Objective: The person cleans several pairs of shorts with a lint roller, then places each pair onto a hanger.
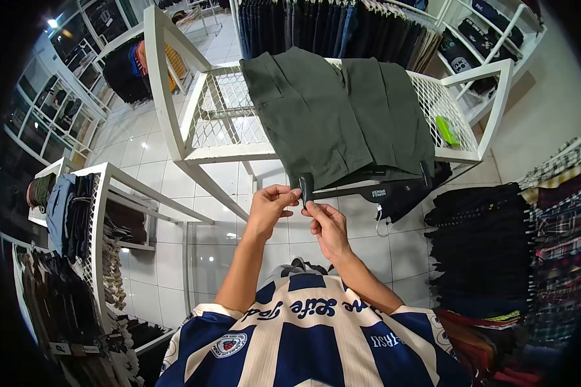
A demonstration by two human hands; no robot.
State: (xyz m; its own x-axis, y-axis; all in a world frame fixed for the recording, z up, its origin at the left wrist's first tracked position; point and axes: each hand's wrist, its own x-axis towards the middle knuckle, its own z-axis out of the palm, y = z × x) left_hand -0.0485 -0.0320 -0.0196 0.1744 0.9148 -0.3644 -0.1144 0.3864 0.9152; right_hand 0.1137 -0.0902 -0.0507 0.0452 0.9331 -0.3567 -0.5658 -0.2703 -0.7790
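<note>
Dark green trousers or shorts [329, 109] lie over a white mesh shelf, their near edge hanging over its front. A black hanger [342, 191] with a printed label runs along that edge, with a black clip [306, 188] at its left end and another at the right corner. My left hand [272, 205] pinches the garment's corner beside the left clip. My right hand [326, 222] is closed with thumb and fingers at the lower end of that clip.
The white mesh shelf [223, 153] stands ahead, with a bright green object [447, 131] on its right part. Racks of dark clothes [481, 245] stand at the right. A white rack [101, 213] with folded clothes is at the left. Hanging trousers [316, 29] line the back.
</note>
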